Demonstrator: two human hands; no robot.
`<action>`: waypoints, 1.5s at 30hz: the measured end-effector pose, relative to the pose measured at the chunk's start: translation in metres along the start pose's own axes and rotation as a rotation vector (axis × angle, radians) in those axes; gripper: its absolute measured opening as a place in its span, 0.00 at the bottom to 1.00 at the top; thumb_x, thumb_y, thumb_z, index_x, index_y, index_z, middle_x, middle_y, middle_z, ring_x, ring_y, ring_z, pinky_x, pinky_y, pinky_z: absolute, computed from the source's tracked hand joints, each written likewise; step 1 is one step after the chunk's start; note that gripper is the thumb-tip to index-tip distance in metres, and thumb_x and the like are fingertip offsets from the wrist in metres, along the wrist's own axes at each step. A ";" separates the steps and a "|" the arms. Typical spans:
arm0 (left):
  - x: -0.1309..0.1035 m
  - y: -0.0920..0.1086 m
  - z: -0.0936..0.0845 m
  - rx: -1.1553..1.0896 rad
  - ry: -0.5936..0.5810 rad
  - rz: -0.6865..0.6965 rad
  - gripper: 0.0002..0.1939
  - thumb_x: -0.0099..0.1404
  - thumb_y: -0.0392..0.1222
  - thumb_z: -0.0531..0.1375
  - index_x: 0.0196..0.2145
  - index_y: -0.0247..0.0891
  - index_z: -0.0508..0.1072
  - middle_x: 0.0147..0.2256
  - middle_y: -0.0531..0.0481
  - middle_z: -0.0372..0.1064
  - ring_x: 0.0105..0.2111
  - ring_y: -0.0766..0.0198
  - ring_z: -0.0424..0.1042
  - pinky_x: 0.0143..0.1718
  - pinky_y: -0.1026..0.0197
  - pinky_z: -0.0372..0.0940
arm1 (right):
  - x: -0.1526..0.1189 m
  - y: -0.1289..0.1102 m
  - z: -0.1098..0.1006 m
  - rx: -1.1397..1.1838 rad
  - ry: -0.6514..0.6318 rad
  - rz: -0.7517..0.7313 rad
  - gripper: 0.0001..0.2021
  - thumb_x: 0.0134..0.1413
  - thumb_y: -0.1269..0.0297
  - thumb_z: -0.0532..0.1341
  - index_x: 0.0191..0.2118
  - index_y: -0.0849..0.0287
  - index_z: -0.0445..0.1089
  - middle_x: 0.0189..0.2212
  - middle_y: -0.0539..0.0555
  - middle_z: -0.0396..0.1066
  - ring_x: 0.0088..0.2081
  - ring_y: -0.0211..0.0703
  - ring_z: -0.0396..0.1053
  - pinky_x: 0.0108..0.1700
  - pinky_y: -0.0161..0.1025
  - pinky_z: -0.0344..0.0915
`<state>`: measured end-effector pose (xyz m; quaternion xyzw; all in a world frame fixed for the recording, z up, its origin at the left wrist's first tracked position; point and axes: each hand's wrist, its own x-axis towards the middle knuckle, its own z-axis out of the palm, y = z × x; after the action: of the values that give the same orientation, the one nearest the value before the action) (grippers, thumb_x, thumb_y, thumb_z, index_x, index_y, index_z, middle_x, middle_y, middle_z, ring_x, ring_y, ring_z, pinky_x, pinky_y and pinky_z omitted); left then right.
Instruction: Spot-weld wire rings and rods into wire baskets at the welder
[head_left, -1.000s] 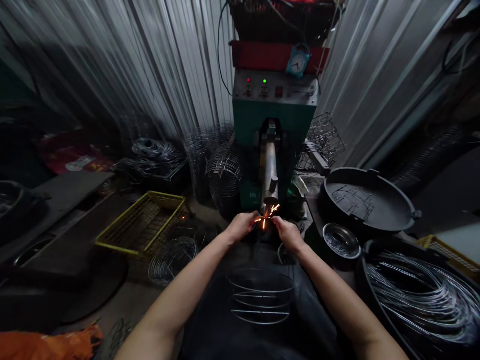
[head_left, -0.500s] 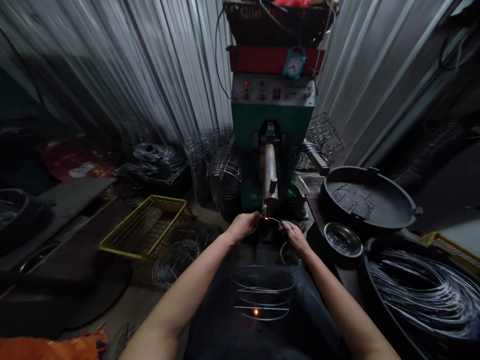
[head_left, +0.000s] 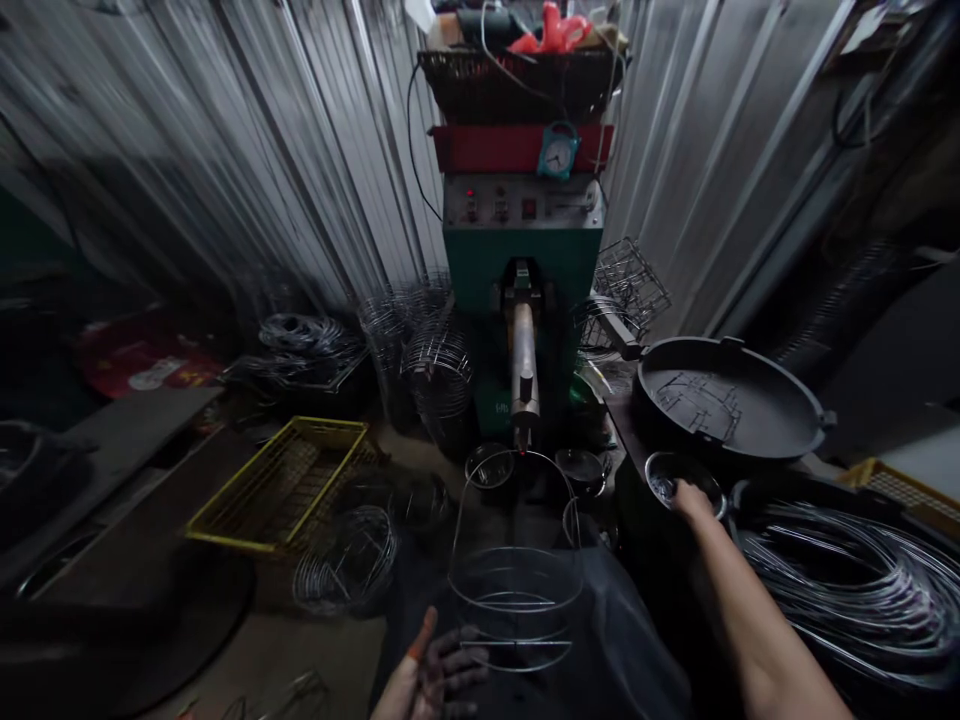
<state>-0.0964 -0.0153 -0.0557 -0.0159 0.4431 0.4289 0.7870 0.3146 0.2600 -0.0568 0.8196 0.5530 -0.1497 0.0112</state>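
Observation:
My left hand (head_left: 435, 675) is open, fingers spread, low in the view beside a round wire frame (head_left: 516, 606). Whether its fingertips touch the wire I cannot tell. The frame stands over my lap, rings and cross wires below, with a tall wire arch rising from it. The top of the arch is at the tip of the machine's metal arm (head_left: 525, 385), where a small red glow shows. Over on the right, my right hand (head_left: 686, 498) reaches into a small metal bowl (head_left: 657, 462) of short metal pieces. Its fingers are bunched together; what they hold is hidden.
Behind the arm stands a green welding machine (head_left: 517, 245). A black pan (head_left: 780, 405) and a tub of wire rings (head_left: 847, 580) are at right. At left are a yellow wire basket (head_left: 281, 543) and wire coils (head_left: 341, 560). Small bowls (head_left: 489, 468) sit beneath the arm.
Both hands have let go of the wire at the arm's tip. My left hand has dropped toward my lap; my right has moved right into the bowl. The bright orange glow has faded.

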 end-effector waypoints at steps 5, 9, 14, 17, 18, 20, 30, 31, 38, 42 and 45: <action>0.005 -0.006 0.033 -0.383 0.112 0.221 0.07 0.60 0.37 0.54 0.34 0.36 0.71 0.31 0.47 0.73 0.30 0.63 0.72 0.36 0.59 0.65 | 0.009 0.001 0.007 -0.056 -0.065 -0.028 0.19 0.48 0.72 0.55 0.48 0.65 0.65 0.45 0.67 0.65 0.47 0.54 0.64 0.45 0.44 0.60; 0.009 -0.008 0.042 -0.484 0.211 0.278 0.10 0.62 0.31 0.50 0.33 0.35 0.71 0.24 0.51 0.72 0.23 0.68 0.71 0.30 0.62 0.67 | 0.005 -0.001 0.006 -0.072 -0.066 -0.024 0.18 0.50 0.67 0.55 0.48 0.63 0.65 0.46 0.67 0.64 0.47 0.55 0.63 0.45 0.45 0.60; 0.017 -0.012 0.043 -0.570 0.238 0.270 0.04 0.59 0.33 0.56 0.29 0.35 0.70 0.21 0.55 0.69 0.21 0.71 0.69 0.28 0.66 0.66 | -0.048 -0.043 0.000 0.480 -0.015 -0.329 0.19 0.53 0.56 0.52 0.47 0.62 0.66 0.46 0.62 0.65 0.49 0.49 0.61 0.49 0.42 0.57; 0.023 -0.013 0.040 -0.519 0.206 0.327 0.02 0.54 0.33 0.60 0.28 0.36 0.70 0.22 0.56 0.69 0.22 0.72 0.69 0.32 0.66 0.66 | -0.091 -0.087 0.005 0.935 -0.340 -0.640 0.20 0.49 0.50 0.54 0.42 0.58 0.69 0.38 0.56 0.70 0.43 0.46 0.65 0.46 0.41 0.60; 0.025 -0.012 0.040 -0.509 0.192 0.338 0.03 0.53 0.33 0.62 0.27 0.36 0.70 0.22 0.57 0.68 0.22 0.72 0.68 0.33 0.65 0.66 | -0.103 -0.101 0.009 1.030 -0.432 -0.646 0.21 0.46 0.50 0.57 0.42 0.58 0.70 0.35 0.55 0.71 0.39 0.45 0.67 0.42 0.41 0.62; 0.025 -0.010 0.039 -0.514 0.168 0.352 0.04 0.51 0.33 0.63 0.26 0.36 0.70 0.20 0.58 0.66 0.21 0.73 0.67 0.34 0.64 0.66 | -0.117 -0.122 0.015 1.174 -0.529 -0.588 0.22 0.40 0.50 0.61 0.41 0.59 0.70 0.30 0.53 0.71 0.32 0.42 0.68 0.36 0.39 0.64; 0.000 -0.021 0.024 -0.529 0.122 0.392 0.04 0.55 0.36 0.61 0.29 0.35 0.69 0.18 0.59 0.60 0.19 0.75 0.63 0.28 0.68 0.66 | -0.149 -0.126 0.022 1.202 -0.571 -0.588 0.19 0.40 0.51 0.62 0.35 0.62 0.70 0.27 0.52 0.70 0.30 0.39 0.66 0.35 0.37 0.61; -0.004 -0.025 0.022 -0.551 0.154 0.371 0.01 0.57 0.34 0.58 0.30 0.35 0.68 0.19 0.58 0.61 0.19 0.75 0.63 0.27 0.68 0.66 | -0.155 -0.126 0.026 1.183 -0.518 -0.589 0.19 0.41 0.51 0.62 0.34 0.62 0.70 0.27 0.52 0.70 0.30 0.39 0.66 0.36 0.37 0.61; -0.018 -0.032 0.019 -0.618 0.243 0.327 0.04 0.61 0.33 0.54 0.28 0.34 0.67 0.18 0.58 0.62 0.17 0.74 0.64 0.25 0.66 0.67 | -0.177 -0.128 0.046 1.064 -0.295 -0.605 0.18 0.44 0.50 0.58 0.31 0.62 0.70 0.27 0.52 0.69 0.33 0.42 0.65 0.37 0.38 0.60; -0.021 -0.027 0.021 -0.607 0.230 0.340 0.03 0.61 0.34 0.54 0.30 0.35 0.68 0.18 0.58 0.63 0.17 0.74 0.65 0.24 0.67 0.67 | -0.181 -0.128 0.041 1.079 -0.323 -0.610 0.19 0.45 0.50 0.57 0.34 0.62 0.71 0.27 0.53 0.70 0.33 0.42 0.65 0.38 0.39 0.60; -0.023 -0.024 0.023 -0.578 0.231 0.338 0.04 0.60 0.33 0.54 0.30 0.35 0.68 0.18 0.58 0.63 0.17 0.74 0.65 0.21 0.70 0.65 | -0.177 -0.123 0.036 1.100 -0.433 -0.619 0.21 0.44 0.49 0.58 0.37 0.62 0.70 0.28 0.54 0.71 0.33 0.43 0.67 0.38 0.40 0.62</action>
<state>-0.0692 -0.0364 -0.0338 -0.2128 0.3860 0.6559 0.6128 0.1334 0.1413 -0.0280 0.4607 0.5911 -0.5674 -0.3411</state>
